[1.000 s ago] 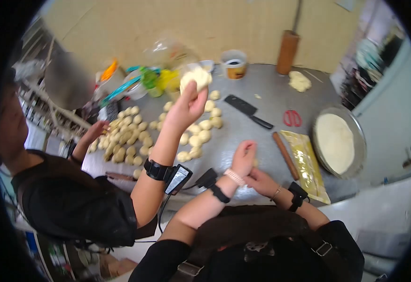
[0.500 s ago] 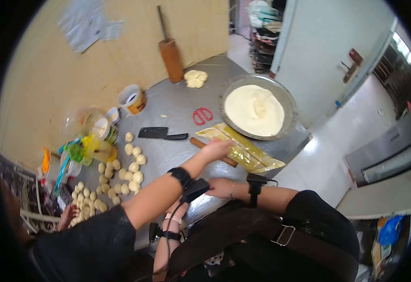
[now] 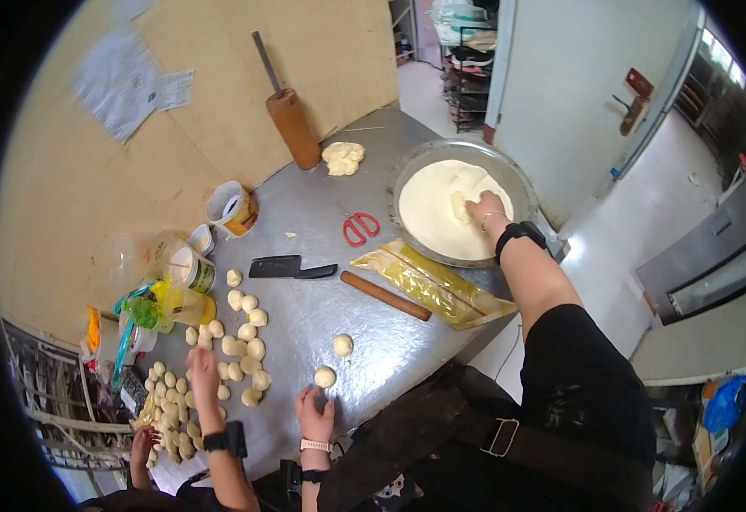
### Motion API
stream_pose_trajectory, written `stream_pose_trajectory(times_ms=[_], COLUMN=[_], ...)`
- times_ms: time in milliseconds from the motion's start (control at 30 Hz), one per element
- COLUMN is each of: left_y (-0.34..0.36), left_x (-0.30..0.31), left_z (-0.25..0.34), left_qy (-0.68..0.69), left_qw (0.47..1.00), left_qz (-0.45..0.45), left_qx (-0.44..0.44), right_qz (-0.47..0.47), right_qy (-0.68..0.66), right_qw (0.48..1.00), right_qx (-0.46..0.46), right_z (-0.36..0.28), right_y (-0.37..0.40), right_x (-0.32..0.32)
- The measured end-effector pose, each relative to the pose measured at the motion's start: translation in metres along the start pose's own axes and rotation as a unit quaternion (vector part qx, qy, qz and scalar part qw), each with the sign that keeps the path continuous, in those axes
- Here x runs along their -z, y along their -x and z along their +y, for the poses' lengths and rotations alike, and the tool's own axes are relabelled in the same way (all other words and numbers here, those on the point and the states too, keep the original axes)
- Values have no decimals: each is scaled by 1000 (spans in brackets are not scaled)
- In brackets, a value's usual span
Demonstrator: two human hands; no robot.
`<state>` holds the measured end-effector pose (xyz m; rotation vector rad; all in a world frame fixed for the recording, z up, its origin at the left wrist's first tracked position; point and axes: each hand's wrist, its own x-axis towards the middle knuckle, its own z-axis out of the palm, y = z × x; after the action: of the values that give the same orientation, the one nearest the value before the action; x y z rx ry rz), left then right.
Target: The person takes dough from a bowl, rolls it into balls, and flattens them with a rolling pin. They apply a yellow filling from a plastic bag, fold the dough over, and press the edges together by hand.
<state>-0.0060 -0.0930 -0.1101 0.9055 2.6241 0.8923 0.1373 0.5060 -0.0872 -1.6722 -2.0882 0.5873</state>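
Note:
My right hand reaches into a wide metal basin, its bent fingers partly sunk in pale, flour-like powder. Near the front table edge, my left hand wears a pink band at the wrist; its fingers are apart, just below a round dough ball. A second dough ball sits slightly farther off. Between my hands lie a wooden rolling pin and a clear bag with yellow contents.
A co-worker's hand hovers over many dough balls at left; their other hand is beside them. A black cleaver, red-handled scissors, a dough lump, a large wooden roller and a tub lie beyond.
My right hand has moved from the table's front edge into the basin. The co-worker's arm has drawn back left from the rolling pin, uncovering two dough balls near my left hand.

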Motion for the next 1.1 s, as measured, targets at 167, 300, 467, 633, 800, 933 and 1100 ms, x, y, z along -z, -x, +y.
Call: stream_pose_trajectory(times_ms=[167,300,467,633,800,933,1100], left_y=[2,8,6,6,4,-1,-8], left_x=[13,20,25,15,15,9,4], left_z=[17,12,26,11,20,21,26], left_qy=[32,44,27,8,27,30,50], left_qw=[999,997,995,999,998,998,996], left_qz=[10,24,17,23,3,-21,-35], left_qx=[11,59,92,28,59,54,60], right_qz=[-241,-197,-239,-280,-310,-251,-401], right_qy=[-47,-149,-95,-76,-99,39,-89], right_qw=[947,963,961,942,943,963,911], right_qx=[208,110,100,168,65,84,41], right_z=[-11,-29,-15,-27,-34,-7,-48], right_y=[4,-4,-8,-11,-23,-33,9], right_x=[-37,-39,-64,-41,-35,-80,-29])
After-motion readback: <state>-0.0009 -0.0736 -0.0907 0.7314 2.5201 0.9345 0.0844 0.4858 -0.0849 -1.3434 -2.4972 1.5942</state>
